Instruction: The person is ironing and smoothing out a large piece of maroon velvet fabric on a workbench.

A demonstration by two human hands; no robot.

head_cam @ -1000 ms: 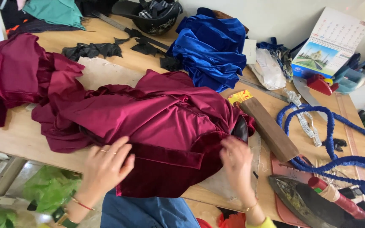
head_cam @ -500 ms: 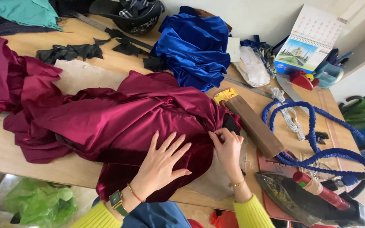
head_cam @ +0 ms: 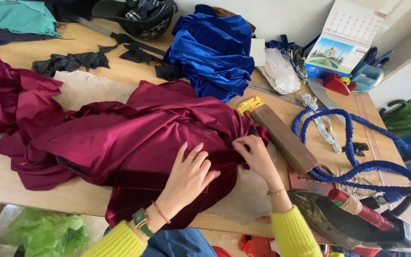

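My left hand [head_cam: 189, 173] lies flat on the maroon velvet garment [head_cam: 134, 138], fingers spread wide, palm pressing the cloth down and closed on nothing. My right hand [head_cam: 253, 154] sits at the right edge of the same garment, its grip narrow, fingertips [head_cam: 238, 143] pinching a fold of the velvet. Both wrists come out of yellow sleeves; the left one carries a green-faced watch [head_cam: 140, 219] and a thin bangle.

The garment is spread in a crumpled heap across the middle of the wooden table [head_cam: 10, 183], one end hanging over the near edge below my left hand, another bunch of it piled off to the far left. Just right of the garment, near my right hand, a brown wooden block [head_cam: 284, 138] lies at an angle. Further right of the garment a blue braided cord [head_cam: 353, 159] loops over the table, and near the front corner stands a heavy dark iron [head_cam: 343, 221] with a red handle. Behind the garment sits a heap of bright blue satin cloth [head_cam: 215, 52], with black fabric scraps [head_cam: 72, 61] to the left of that heap. A desk calendar [head_cam: 346, 40] stands at the back, right of the blue cloth.
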